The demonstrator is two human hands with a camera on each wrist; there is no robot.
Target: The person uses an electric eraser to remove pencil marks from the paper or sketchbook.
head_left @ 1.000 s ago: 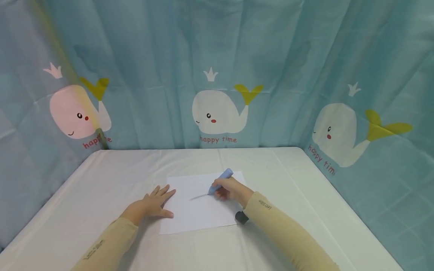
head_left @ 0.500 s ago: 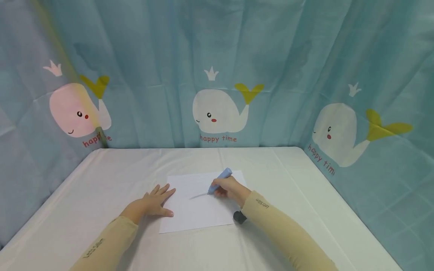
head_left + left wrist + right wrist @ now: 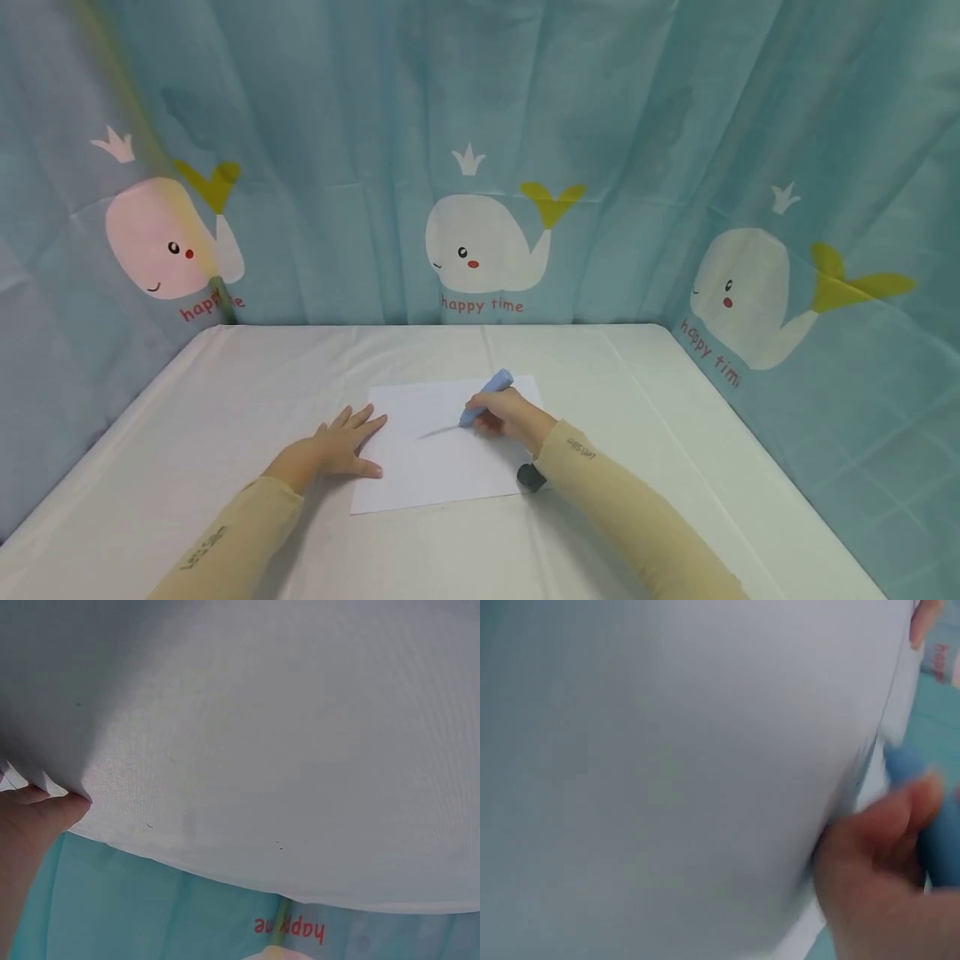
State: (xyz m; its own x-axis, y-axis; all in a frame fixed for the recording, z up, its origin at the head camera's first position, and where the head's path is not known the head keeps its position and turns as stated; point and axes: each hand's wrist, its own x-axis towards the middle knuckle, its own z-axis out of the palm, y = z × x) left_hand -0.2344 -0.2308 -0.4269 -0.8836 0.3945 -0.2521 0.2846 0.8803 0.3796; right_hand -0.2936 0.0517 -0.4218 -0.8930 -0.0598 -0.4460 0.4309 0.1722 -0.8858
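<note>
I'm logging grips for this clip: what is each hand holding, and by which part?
The right hand grips a blue pen by its lower barrel, near the tip, over the paper. The left hand holds nothing; it rests flat at the paper's left edge.

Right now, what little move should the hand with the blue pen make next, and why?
Probably draw the blue pen a little way across the paper. The right hand grips it with its tip down on the sheet, and the left hand lies flat at the paper's left edge, steadying it.
</note>
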